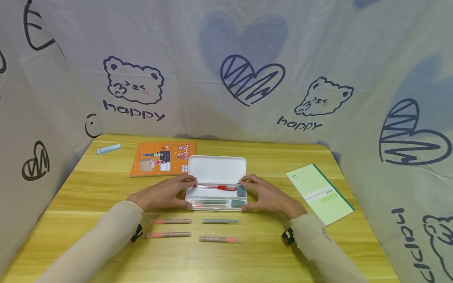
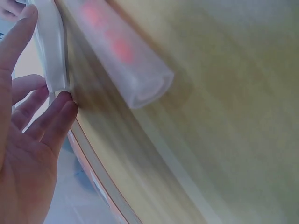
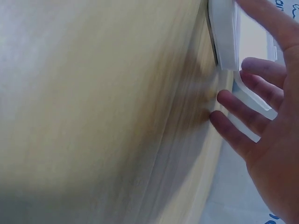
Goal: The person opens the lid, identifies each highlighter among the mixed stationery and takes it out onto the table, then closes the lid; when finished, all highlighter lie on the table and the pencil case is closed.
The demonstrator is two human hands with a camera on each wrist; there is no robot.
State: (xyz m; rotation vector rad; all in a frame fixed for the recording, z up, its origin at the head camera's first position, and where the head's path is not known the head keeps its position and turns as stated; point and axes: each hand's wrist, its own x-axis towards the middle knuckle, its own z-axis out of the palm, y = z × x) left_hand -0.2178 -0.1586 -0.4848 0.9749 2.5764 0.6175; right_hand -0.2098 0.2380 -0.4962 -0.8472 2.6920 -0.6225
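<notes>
A white pencil case [image 1: 216, 169] lies with its lid tilted back. Inside are a red pen [image 1: 216, 188], a clear-capped stick [image 1: 209, 203] in the front compartment and grey-green pieces at the right end. My left hand [image 1: 164, 192] holds the case's left end, thumb at the front corner and fingers near the hinge. At the right end my right hand [image 1: 267, 194] holds it likewise, its outer fingers spread in the right wrist view. Toward me lie several capped marker pens in clear sleeves, a brownish marker [image 1: 170, 221] and a green marker [image 1: 221, 221] among them.
Behind the case on the left lies an orange book [image 1: 152, 157]. A light blue strip [image 1: 109, 148] is at the table's back left, and a pale green notebook [image 1: 320, 194] sits on the right. Printed cloth [image 1: 194, 78] hangs around the wooden table [image 1: 106, 188].
</notes>
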